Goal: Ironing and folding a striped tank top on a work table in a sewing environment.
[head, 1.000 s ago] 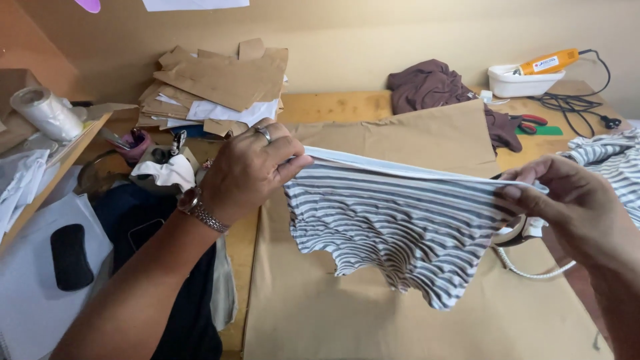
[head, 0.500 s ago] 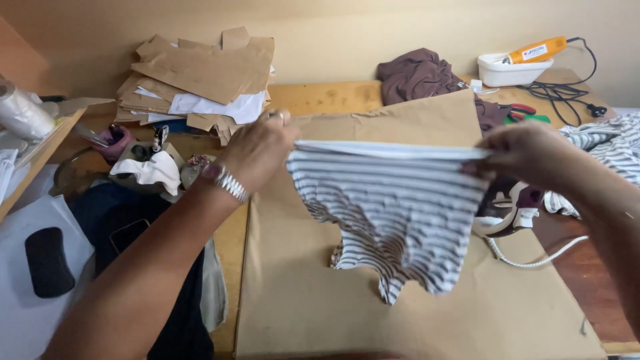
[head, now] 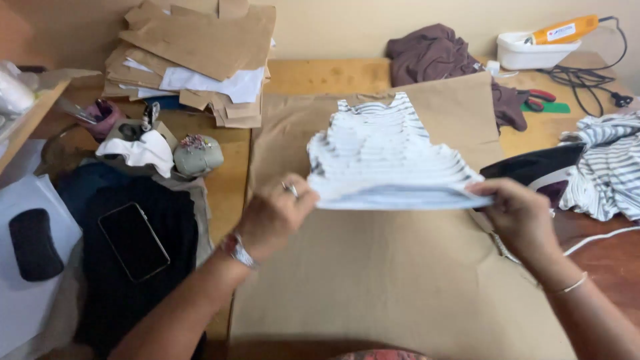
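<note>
A stack of brown cardboard pieces (head: 200,53) with white sheets tucked between them sits at the back left of the wooden table (head: 327,75), against a plain beige wall; at the back right a white tray (head: 533,53) carries an orange tool with a white label (its print too small to make out). Both hands pinch the near edge of a striped fabric piece (head: 387,157), held stretched and nearly flat just above a large sheet of brown paper (head: 373,280): the left hand (head: 270,217) closed on its left corner, the right hand (head: 517,213) closed on its right. A dark phone (head: 133,241) lies on black cloth to the left, near a grey pincushion (head: 198,153). More striped cloth (head: 610,160) lies at the right edge, just beside a dark iron (head: 540,170).
</note>
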